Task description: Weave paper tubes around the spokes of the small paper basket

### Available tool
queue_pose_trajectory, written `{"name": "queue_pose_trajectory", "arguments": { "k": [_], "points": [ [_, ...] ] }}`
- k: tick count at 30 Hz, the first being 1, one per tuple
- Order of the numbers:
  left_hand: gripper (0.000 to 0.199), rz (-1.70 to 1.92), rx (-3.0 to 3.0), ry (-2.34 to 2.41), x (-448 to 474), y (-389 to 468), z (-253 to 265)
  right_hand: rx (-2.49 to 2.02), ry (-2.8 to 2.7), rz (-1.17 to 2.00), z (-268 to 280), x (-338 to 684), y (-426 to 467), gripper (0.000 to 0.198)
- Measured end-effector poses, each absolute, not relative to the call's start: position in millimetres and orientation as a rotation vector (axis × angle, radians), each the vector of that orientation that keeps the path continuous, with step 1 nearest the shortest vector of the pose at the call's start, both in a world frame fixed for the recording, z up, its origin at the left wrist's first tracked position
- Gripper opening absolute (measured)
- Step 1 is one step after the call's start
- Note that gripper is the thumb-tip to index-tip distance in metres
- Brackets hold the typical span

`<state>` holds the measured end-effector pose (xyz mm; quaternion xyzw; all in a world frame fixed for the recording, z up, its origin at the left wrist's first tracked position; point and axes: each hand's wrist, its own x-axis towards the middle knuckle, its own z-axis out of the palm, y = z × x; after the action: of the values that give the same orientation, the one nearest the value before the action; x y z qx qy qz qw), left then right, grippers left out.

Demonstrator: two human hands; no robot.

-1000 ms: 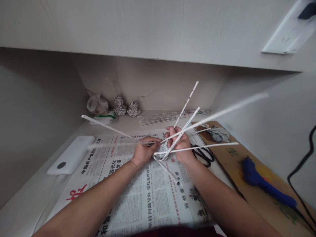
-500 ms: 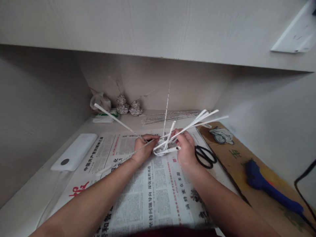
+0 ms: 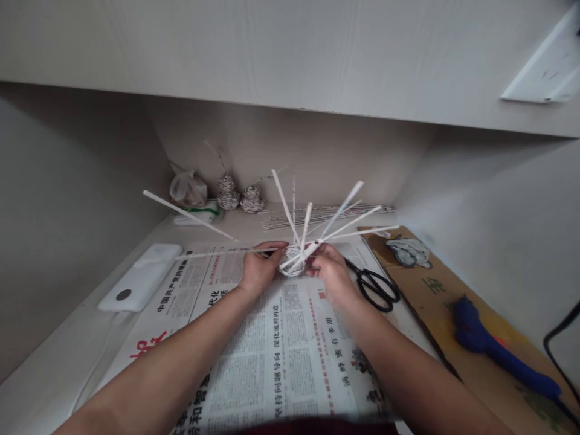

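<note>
Between my hands is a small round woven piece of rolled-paper strips (image 3: 291, 264), its long white paper ends (image 3: 306, 223) fanning out upward and to both sides. My left hand (image 3: 261, 266) is closed on its left side, thumb and fingers pinching it near a paper strip that runs off to the left. On the right side, my right hand (image 3: 330, 269) has its fingers curled against the weave and the bases of the strips. Some of its fingertips are hidden behind the strips. Newspaper (image 3: 258, 338) lies under both hands.
Black-handled scissors (image 3: 379, 290) lie right of my right hand. Further right, cardboard (image 3: 421, 314) carries a blue glue gun (image 3: 502, 356) and a crumpled wad (image 3: 408, 251). A white device (image 3: 140, 278) sits left. Behind are two woven gourds (image 3: 228, 193), a plastic bag (image 3: 188, 188) and paper sticks (image 3: 326, 216).
The woven piece has turned, so its strips now spread wider, with one standing up left of centre. My right hand has shifted lower along its side; the left still holds it.
</note>
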<state>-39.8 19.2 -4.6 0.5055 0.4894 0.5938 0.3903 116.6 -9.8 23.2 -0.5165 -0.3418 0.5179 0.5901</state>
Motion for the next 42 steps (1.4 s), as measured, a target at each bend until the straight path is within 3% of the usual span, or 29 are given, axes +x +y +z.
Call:
{"name": "queue_pose_trajectory", "arguments": {
  "k": [8, 13, 19, 24, 30, 42],
  "points": [
    [0.019, 1.462, 1.32, 1.225, -39.3, 17.8, -5.1, -1.08, -0.726, 1.438, 19.8, 108.9, -13.0, 0.024],
    [0.015, 1.481, 1.402, 1.202, -36.5, 13.6, -2.6, -1.122, -0.607, 1.529, 16.6, 106.5, -11.2, 0.036],
    [0.013, 1.388, 1.413, 1.184, -31.0, 6.2, 3.7, -1.121, -0.664, 1.454, 5.3, 102.3, -8.8, 0.027],
    [0.032, 1.15, 1.215, 0.996, -39.6, 10.5, 9.3, -1.096, -0.709, 1.421, 5.9, 101.0, -9.4, 0.019],
    [0.052, 0.752, 1.292, 0.679, -74.7, 18.9, 31.4, -1.108, -0.791, 1.383, 1.0, 105.5, -6.8, 0.023],
    [0.041, 0.723, 1.32, 0.903, -72.6, 25.1, 24.7, -1.224, -0.949, 1.3, 0.9, 104.8, -8.8, 0.028]
  ]
}}
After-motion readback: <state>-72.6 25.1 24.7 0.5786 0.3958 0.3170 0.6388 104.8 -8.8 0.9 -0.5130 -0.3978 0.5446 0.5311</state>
